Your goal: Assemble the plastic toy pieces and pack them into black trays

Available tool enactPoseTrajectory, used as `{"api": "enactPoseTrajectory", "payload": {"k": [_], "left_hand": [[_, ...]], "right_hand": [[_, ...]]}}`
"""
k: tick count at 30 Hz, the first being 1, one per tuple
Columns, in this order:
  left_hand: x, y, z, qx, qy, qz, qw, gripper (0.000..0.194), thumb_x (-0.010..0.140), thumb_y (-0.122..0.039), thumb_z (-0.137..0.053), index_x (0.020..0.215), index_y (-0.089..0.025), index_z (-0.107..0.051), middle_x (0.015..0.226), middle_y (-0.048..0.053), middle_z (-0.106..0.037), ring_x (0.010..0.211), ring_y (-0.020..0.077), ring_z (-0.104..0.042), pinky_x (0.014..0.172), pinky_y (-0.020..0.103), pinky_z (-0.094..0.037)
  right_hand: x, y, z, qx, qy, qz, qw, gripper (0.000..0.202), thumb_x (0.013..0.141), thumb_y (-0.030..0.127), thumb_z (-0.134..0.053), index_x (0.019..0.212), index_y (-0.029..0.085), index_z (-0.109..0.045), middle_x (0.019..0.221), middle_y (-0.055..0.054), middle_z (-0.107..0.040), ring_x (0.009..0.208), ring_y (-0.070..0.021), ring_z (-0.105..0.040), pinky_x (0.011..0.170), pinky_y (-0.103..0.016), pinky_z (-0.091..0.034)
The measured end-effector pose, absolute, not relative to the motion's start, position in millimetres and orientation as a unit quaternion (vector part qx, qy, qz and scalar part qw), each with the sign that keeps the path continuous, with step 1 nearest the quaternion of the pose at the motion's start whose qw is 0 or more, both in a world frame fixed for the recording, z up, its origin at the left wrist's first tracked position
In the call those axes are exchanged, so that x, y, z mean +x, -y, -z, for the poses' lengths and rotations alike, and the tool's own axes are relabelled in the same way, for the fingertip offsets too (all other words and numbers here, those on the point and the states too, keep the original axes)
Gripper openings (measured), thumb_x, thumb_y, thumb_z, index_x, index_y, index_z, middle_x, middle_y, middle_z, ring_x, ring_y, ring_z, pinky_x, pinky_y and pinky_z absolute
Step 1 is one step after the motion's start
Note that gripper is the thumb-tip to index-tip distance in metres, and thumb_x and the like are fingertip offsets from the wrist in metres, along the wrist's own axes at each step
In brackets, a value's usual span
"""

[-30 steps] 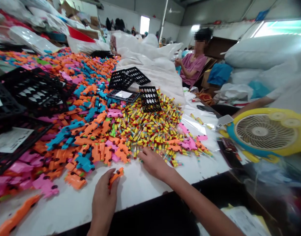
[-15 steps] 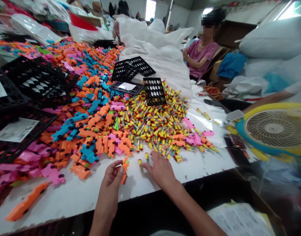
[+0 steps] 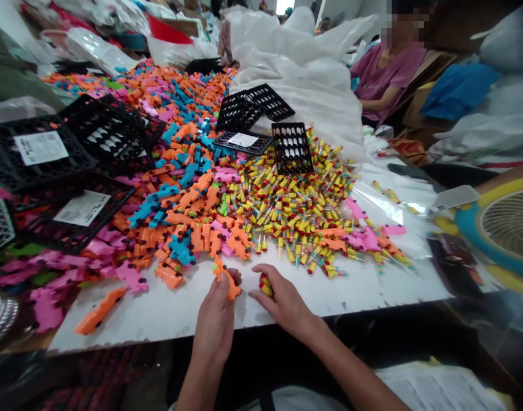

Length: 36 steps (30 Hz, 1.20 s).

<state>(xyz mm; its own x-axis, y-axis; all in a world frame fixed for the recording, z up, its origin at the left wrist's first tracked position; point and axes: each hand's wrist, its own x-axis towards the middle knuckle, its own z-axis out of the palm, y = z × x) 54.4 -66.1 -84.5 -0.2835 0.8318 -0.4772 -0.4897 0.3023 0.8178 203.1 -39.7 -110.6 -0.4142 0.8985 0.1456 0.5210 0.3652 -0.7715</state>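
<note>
My left hand (image 3: pixel 218 302) is closed on an orange toy car (image 3: pixel 230 283), gripped by thumb and fingers just above the table's front part. Beside it on the right, my right hand (image 3: pixel 282 299) curls round small yellow-and-red capped tubes (image 3: pixel 265 284); how many lie in the palm I cannot tell. Beyond my hands spreads a heap of the same yellow tubes (image 3: pixel 287 205). To its left is a large pile of orange, blue and pink toy cars (image 3: pixel 193 200). One single orange toy car (image 3: pixel 99 311) lies on the white table (image 3: pixel 158 314) at the left front.
Black plastic trays (image 3: pixel 292 148) rest on the piles, more of them at left. A yellow and blue fan (image 3: pixel 501 222) stands at right, near a dark phone-like object (image 3: pixel 447 265). A person in a pink top (image 3: pixel 387 80) sits across the table. White plastic sheeting (image 3: pixel 299 85) lies behind.
My right hand has picked up tubes from the table and drawn them closer to my left hand. The toy car in my left hand has turned. The camera view has shifted left.
</note>
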Motion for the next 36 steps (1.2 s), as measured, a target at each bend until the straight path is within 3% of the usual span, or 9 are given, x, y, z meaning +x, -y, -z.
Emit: {"api": "enactPoseTrajectory", "payload": {"k": [6,11,16,19,22,24,27,33,36], "left_hand": [[64,73,77,0.119,-0.521,-0.53,0.658,0.047,0.082,-0.057,-0.056,0.101,-0.015,-0.059,0.107,0.01,-0.066,0.1,0.0194,-0.062,0.089,0.034,-0.051],[57,74,88,0.312,-0.609,-0.504,0.527,0.059,0.08,-0.053,-0.06,0.131,-0.026,-0.045,0.131,0.009,-0.053,0.111,0.0196,-0.057,0.095,0.038,-0.049],[59,63,115,0.444,-0.634,-0.462,0.432,0.035,0.082,-0.04,-0.058,0.112,-0.022,-0.061,0.11,0.007,-0.056,0.1,0.0181,-0.059,0.092,0.038,-0.051],[62,63,119,0.491,-0.65,-0.458,0.355,0.031,0.083,-0.038,-0.055,0.109,-0.022,-0.062,0.112,0.007,-0.053,0.096,0.0175,-0.059,0.087,0.037,-0.052],[60,69,114,0.508,-0.671,-0.426,0.332,0.03,0.086,-0.038,-0.051,0.108,-0.021,-0.062,0.108,0.007,-0.056,0.093,0.0183,-0.06,0.084,0.036,-0.052],[57,74,109,0.512,-0.68,-0.401,0.339,0.029,0.086,-0.04,-0.05,0.104,-0.021,-0.063,0.104,0.008,-0.06,0.092,0.0197,-0.06,0.084,0.037,-0.052],[56,77,104,0.509,-0.687,-0.373,0.36,0.03,0.085,-0.044,-0.052,0.1,-0.021,-0.065,0.101,0.008,-0.064,0.094,0.0219,-0.062,0.085,0.039,-0.052],[68,77,97,0.44,-0.661,-0.384,0.472,0.043,0.08,-0.05,-0.057,0.11,-0.02,-0.062,0.109,0.009,-0.068,0.098,0.0233,-0.065,0.088,0.039,-0.051],[74,74,93,0.393,-0.615,-0.418,0.541,0.045,0.076,-0.05,-0.062,0.109,-0.019,-0.061,0.105,0.007,-0.069,0.1,0.0223,-0.063,0.09,0.036,-0.049]], "right_hand": [[195,51,115,-0.373,0.798,-0.306,0.361,0.024,0.094,0.033,-0.048,0.112,0.02,-0.058,0.103,-0.009,-0.07,0.092,-0.0181,-0.067,0.08,-0.029,-0.054],[209,41,110,-0.437,0.726,-0.371,0.379,0.017,0.091,0.029,-0.05,0.092,0.02,-0.064,0.083,-0.002,-0.07,0.076,-0.0132,-0.065,0.073,-0.023,-0.051],[211,33,114,-0.472,0.72,-0.389,0.327,0.018,0.092,0.032,-0.049,0.092,0.021,-0.062,0.081,0.0,-0.067,0.071,-0.0125,-0.061,0.069,-0.023,-0.048],[220,34,112,-0.531,0.685,-0.357,0.349,0.021,0.093,0.036,-0.047,0.096,0.021,-0.061,0.087,-0.002,-0.068,0.076,-0.0141,-0.063,0.072,-0.025,-0.048],[234,40,102,-0.579,0.683,-0.329,0.299,0.026,0.091,0.044,-0.052,0.101,0.022,-0.06,0.084,-0.002,-0.069,0.073,-0.0161,-0.063,0.068,-0.026,-0.047],[238,45,94,-0.587,0.708,-0.32,0.228,0.033,0.085,0.049,-0.059,0.103,0.022,-0.06,0.082,-0.002,-0.069,0.07,-0.0177,-0.063,0.064,-0.026,-0.045],[232,51,91,-0.58,0.728,-0.323,0.17,0.021,0.086,0.04,-0.059,0.09,0.02,-0.062,0.078,-0.003,-0.069,0.068,-0.0176,-0.063,0.061,-0.025,-0.043],[211,59,107,-0.576,0.718,-0.298,0.251,0.011,0.087,0.028,-0.052,0.088,0.02,-0.059,0.078,-0.004,-0.066,0.068,-0.0174,-0.06,0.063,-0.026,-0.043],[208,62,103,-0.532,0.715,-0.368,0.265,0.005,0.085,0.021,-0.053,0.087,0.02,-0.058,0.082,-0.003,-0.064,0.073,-0.0166,-0.059,0.067,-0.026,-0.043]]}}
